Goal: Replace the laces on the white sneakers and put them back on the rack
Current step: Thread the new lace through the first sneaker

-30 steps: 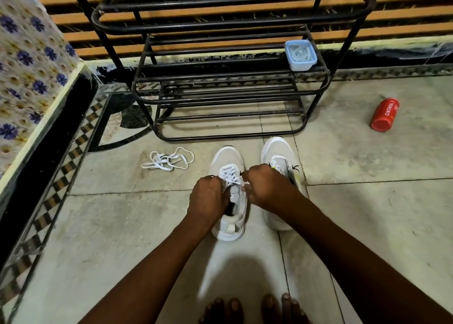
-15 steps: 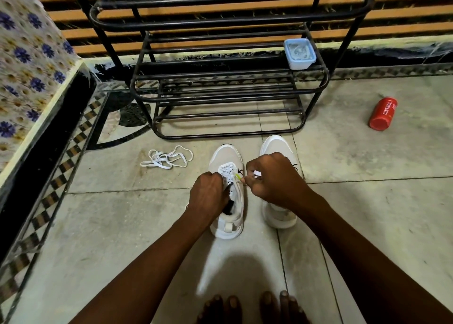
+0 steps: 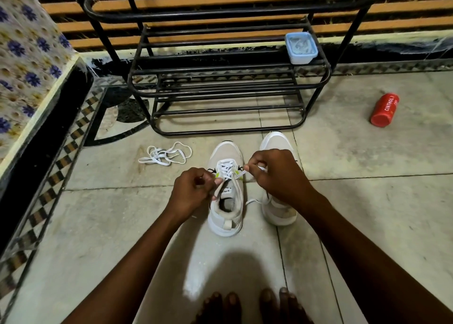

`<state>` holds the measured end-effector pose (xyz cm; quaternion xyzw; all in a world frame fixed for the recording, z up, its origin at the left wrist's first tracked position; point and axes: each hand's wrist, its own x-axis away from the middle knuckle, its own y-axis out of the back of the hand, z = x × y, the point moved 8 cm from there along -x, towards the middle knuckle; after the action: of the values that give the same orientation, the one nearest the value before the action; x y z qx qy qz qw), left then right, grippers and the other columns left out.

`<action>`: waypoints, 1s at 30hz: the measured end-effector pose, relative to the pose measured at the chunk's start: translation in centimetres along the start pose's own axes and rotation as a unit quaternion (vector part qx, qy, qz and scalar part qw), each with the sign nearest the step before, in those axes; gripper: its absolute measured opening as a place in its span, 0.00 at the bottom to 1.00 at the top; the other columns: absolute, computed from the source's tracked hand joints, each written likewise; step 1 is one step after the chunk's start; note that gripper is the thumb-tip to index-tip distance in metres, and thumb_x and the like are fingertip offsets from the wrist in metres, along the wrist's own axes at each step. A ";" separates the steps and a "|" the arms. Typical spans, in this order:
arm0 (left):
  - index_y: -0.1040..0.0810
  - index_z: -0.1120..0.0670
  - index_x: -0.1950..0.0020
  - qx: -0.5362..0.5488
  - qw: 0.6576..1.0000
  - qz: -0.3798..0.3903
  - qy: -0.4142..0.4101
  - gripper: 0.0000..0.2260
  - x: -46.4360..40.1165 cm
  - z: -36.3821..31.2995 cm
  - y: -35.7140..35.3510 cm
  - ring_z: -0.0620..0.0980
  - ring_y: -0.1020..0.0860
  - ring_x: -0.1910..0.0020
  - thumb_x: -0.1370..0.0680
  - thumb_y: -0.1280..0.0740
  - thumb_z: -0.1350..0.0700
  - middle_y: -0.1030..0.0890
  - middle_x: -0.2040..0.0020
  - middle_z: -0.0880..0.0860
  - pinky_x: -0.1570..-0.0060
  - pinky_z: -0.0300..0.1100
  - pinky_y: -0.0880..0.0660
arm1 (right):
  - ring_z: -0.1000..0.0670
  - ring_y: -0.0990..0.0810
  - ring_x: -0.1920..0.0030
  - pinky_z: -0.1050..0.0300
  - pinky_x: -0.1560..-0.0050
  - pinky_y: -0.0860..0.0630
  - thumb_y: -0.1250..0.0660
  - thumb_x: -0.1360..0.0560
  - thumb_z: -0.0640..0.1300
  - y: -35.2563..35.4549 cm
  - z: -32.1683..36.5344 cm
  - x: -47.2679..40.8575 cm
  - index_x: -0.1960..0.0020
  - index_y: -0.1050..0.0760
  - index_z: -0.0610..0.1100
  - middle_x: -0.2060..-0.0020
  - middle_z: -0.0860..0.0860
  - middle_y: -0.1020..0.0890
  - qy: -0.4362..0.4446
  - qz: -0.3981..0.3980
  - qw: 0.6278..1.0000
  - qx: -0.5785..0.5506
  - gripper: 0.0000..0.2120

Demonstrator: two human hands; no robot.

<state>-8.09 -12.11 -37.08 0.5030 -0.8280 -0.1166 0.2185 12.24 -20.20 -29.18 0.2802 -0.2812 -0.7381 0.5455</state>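
Note:
Two white sneakers stand on the tiled floor, toes toward the black metal rack (image 3: 228, 88). The left sneaker (image 3: 226, 216) has a white lace (image 3: 226, 168) threaded through its lower eyelets. My left hand (image 3: 192, 191) pinches one lace end at the shoe's left side. My right hand (image 3: 277, 174) pinches the other lace end and pulls it out to the right. The right sneaker (image 3: 279, 211) sits partly hidden behind my right hand. A loose white lace (image 3: 165, 154) lies in a heap on the floor to the left of the shoes.
A pale blue plastic box (image 3: 301, 47) sits at the right end of a rack shelf. A red bottle (image 3: 384, 109) lies on the floor at the right. A flower-patterned cloth (image 3: 27, 61) covers a raised ledge on the left. My bare toes (image 3: 247, 304) show at the bottom.
My hands have drawn apart, right hand moving right and up with the lace end, left hand shifting left. The lace across the left sneaker is now pulled taut.

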 end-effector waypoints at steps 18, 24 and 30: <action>0.20 0.58 0.63 0.171 0.979 0.001 -0.106 0.14 4.0 -14.8 4.8 0.46 0.15 0.50 0.19 0.30 0.53 0.12 0.52 0.55 0.53 0.35 0.28 | 0.47 0.21 0.70 0.59 0.67 0.23 0.31 0.20 0.41 5.0 5.9 0.4 0.52 0.20 0.32 0.67 0.42 0.19 -0.085 0.013 0.874 -0.479 0.11; 0.13 0.55 0.50 0.197 0.969 0.014 -0.149 0.15 6.1 -17.6 6.3 0.56 0.16 0.46 0.16 0.36 0.48 0.13 0.49 0.58 0.45 0.51 0.30 | 0.36 0.14 0.53 0.50 0.53 0.19 0.49 0.25 0.27 7.4 8.3 1.2 0.42 0.23 0.28 0.52 0.31 0.16 -0.088 0.017 0.793 -0.602 0.19; 0.15 0.59 0.45 0.105 0.962 -0.021 -0.253 0.09 8.0 -20.2 7.3 0.54 0.14 0.53 0.16 0.36 0.63 0.12 0.47 0.52 0.53 0.48 0.25 | 0.41 0.12 0.57 0.54 0.57 0.17 0.27 0.26 0.32 9.4 8.6 1.5 0.45 0.20 0.33 0.57 0.40 0.13 -0.047 -0.061 0.884 -0.460 0.10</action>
<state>-7.28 -15.23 -14.37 0.4947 -0.8531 -0.1571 -0.0542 11.73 -22.98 -16.67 -0.0207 0.0825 -0.8289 0.5529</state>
